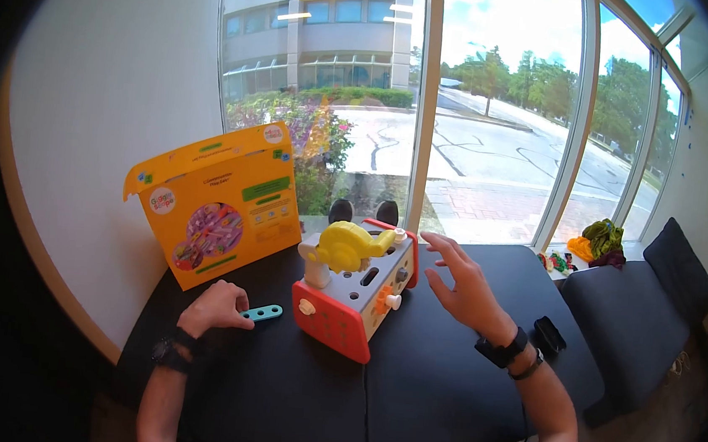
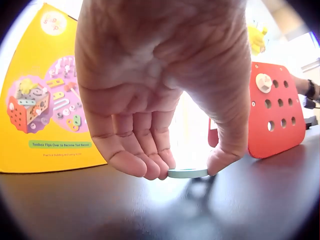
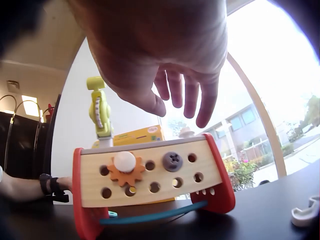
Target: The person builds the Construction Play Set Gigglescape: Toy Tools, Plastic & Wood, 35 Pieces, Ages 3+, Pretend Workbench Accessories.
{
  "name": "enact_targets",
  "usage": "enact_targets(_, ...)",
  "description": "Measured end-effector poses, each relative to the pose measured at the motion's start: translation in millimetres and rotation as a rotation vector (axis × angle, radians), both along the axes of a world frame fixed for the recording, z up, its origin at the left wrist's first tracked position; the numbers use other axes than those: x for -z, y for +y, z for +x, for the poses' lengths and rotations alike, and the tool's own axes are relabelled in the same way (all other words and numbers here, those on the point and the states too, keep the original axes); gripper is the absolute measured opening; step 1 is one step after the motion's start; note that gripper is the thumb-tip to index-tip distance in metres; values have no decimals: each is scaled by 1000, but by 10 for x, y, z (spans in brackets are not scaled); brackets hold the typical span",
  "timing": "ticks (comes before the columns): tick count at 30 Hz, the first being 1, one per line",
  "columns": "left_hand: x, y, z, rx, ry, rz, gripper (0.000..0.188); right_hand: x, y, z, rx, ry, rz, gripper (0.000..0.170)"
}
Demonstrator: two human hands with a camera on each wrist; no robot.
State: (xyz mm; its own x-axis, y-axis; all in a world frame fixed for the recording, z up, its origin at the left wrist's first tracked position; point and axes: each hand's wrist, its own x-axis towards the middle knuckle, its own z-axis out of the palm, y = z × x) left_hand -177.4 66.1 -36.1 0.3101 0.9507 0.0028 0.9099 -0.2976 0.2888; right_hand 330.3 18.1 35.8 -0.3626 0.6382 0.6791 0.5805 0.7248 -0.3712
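Note:
My left hand [image 1: 216, 306] pinches a teal strip with round holes [image 1: 263, 312] between thumb and fingertips. In the left wrist view the strip [image 2: 188, 173] is held edge-on, close over the black tabletop. To its right stands a toy workbench with red end panels [image 1: 330, 324]. A yellow toy piece [image 1: 352, 248] sits on top of it, on a white post. Its wooden side carries an orange gear [image 3: 120, 176] with a white knob, and a grey screw [image 3: 172, 161]. My right hand [image 1: 467, 291] hovers at the workbench's right, fingers extended and holding nothing.
An orange-yellow toy box [image 1: 255, 242] stands at the back left by the wall. A black case [image 1: 549, 335] lies on the table right of my right wrist. A white plastic part [image 3: 306, 214] shows at the right wrist view's edge. A dark cushioned seat [image 1: 627, 321] is at right.

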Motion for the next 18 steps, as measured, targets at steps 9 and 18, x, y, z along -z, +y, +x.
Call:
enact_targets(9,-626,-447,181,42,-254,8,43,-308,-373,-445,-112,-131,224,68)
enact_targets(18,-693,-621,257,145,-238,17,37,18,-384,-302,-163,-180,109,43)
